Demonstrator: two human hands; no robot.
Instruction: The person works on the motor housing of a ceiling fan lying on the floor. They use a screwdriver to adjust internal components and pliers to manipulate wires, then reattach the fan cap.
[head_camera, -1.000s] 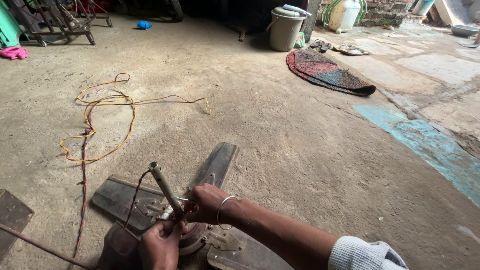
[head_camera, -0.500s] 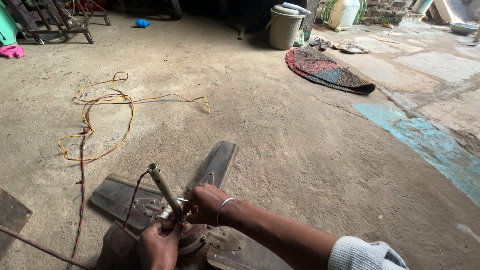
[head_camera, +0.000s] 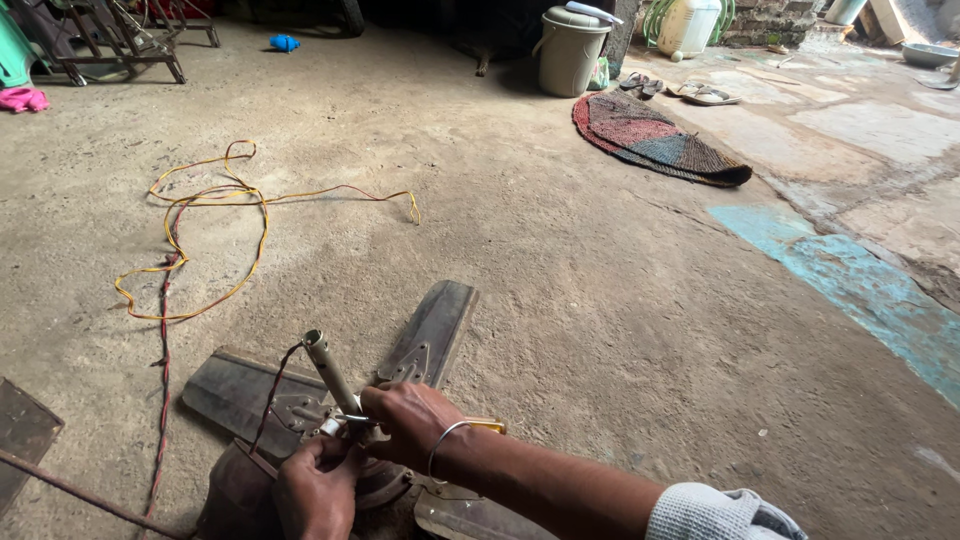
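Bare concrete floor spreads open through the centre and right of the frame, with tangled yellow and red wires at left. At the bottom edge lies a dusty dark-bladed ceiling fan, its pale metal rod tilted up. Both the left hand and right hand close around the rod's base.

Fan motor hub hidden beneath both hands; lower body cut off by bottom edge. Left hand cropped at the wrist. Whatever the fingers pinch at the rod base is too small to identify. Plate cropped at left edge.
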